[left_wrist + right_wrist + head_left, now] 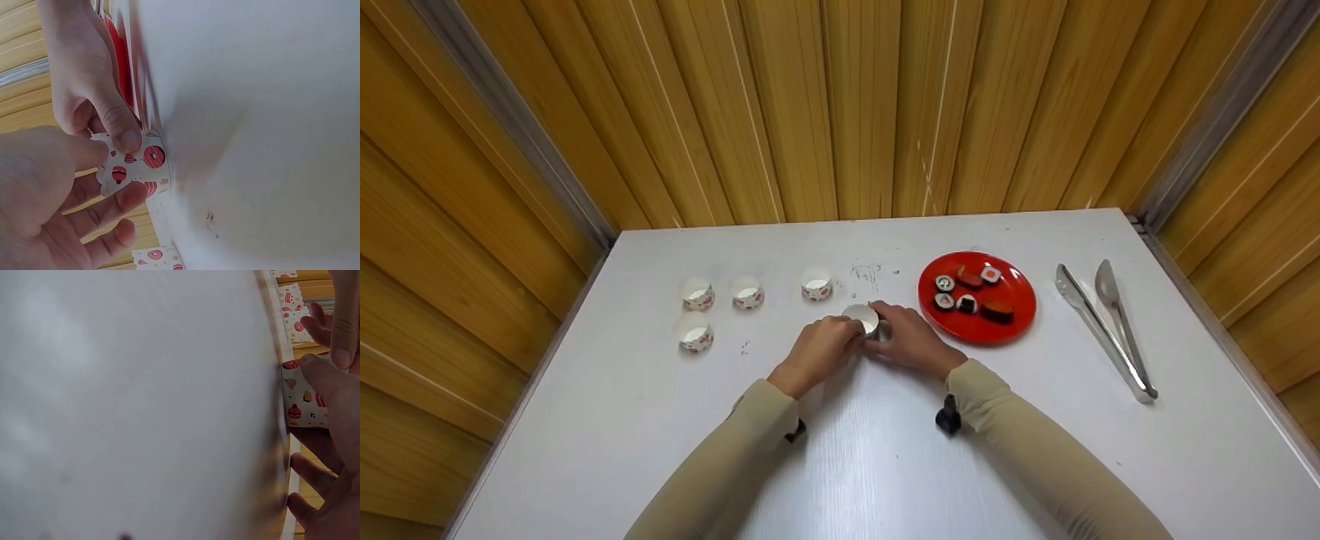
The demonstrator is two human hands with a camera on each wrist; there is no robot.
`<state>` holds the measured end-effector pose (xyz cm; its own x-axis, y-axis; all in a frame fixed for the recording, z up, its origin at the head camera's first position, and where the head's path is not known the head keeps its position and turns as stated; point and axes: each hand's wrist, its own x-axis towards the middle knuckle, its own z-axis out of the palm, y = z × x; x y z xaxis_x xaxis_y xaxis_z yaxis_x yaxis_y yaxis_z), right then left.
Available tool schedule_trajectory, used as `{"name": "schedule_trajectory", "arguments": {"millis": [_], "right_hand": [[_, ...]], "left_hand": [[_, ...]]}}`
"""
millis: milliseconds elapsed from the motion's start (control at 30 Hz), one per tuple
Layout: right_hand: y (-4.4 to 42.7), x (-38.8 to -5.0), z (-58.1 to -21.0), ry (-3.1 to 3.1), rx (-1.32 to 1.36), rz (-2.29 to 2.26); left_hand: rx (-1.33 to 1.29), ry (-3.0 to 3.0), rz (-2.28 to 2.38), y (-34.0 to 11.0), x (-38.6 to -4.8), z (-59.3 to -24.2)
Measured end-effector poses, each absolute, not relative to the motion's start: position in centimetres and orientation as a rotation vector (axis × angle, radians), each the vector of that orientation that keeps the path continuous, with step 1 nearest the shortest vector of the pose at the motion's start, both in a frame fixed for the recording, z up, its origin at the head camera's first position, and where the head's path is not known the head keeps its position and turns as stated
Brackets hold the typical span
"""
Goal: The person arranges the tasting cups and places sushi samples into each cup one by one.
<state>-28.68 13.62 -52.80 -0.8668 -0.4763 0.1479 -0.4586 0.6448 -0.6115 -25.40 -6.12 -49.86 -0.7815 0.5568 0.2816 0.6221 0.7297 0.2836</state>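
A white paper baking cup (862, 316) printed with pink doughnuts and cakes stands on the table between both hands. My left hand (829, 341) pinches its rim from the left, thumb near the scalloped edge in the left wrist view. From the right, my right hand (913, 337) grips the same cup, its thumb (323, 377) pressed on the printed wall low down and its fingers partly hidden behind. Further left are matching cups, one (816, 286) closest to the hands, another (747, 293) beyond it, then a pair (698, 295) at the far left.
Right of the hands lies a red plate (971, 330) bearing several sushi pieces (997, 311). Metal tongs (1110, 337) lie spread on the white table (840, 465) at the right. Wood-patterned panels (855, 112) enclose the table's back and sides.
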Motion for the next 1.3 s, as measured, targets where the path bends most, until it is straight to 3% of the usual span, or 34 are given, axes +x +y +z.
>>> {"name": "schedule_trajectory", "arguments": {"millis": [667, 1300], "right_hand": [[13.7, -28.6, -52.9, 2.817, -0.79, -1.058], [13.6, -28.7, -52.9, 2.807, -0.714, -1.046]], "left_hand": [[-0.965, -2.719, -0.517, -6.1, -25.6, -49.5], [-0.96, -2.569, -0.711, -7.7, -25.4, -46.8]]}}
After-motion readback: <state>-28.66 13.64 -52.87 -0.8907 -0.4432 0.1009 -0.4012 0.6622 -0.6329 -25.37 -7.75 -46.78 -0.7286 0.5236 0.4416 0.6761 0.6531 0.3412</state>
